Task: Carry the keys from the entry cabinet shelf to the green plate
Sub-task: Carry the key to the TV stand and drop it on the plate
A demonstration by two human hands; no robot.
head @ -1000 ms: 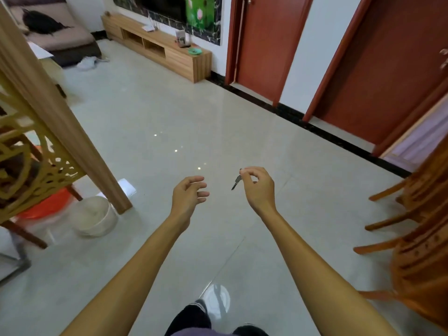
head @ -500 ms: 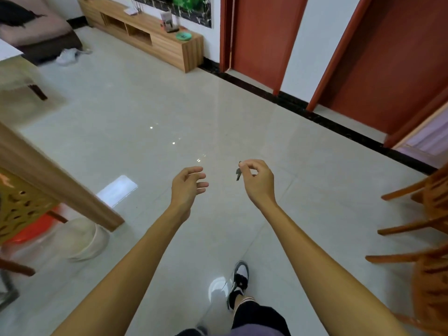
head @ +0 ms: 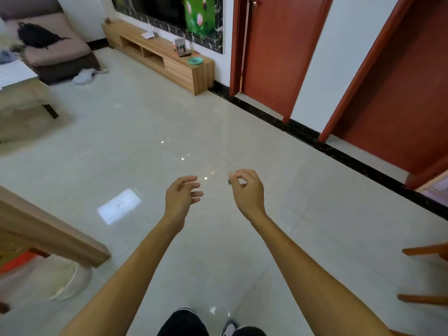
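My right hand point(head: 247, 190) is held out in front of me, fingers pinched on the keys point(head: 229, 179); only a small dark metal bit shows at the fingertips. Beside it my left hand point(head: 182, 196) is loosely curled, fingers apart, holding nothing. The green plate point(head: 195, 60) lies far ahead on the right end of a low wooden TV cabinet point(head: 169, 66). Both hands hover over the pale tiled floor, well short of the plate.
A wooden partition frame point(head: 48, 236) with a white bucket point(head: 70, 282) stands at the lower left. A sofa point(head: 53, 49) and a low table point(head: 21, 81) are at the far left. Red doors point(head: 274, 52) line the right wall. Orange wooden chair legs point(head: 424, 275) jut in at right.
I have walked forward: the partition has slid back to the left and the TV cabinet with the plate looks nearer. The keys are now more hidden in my right hand's fingers.
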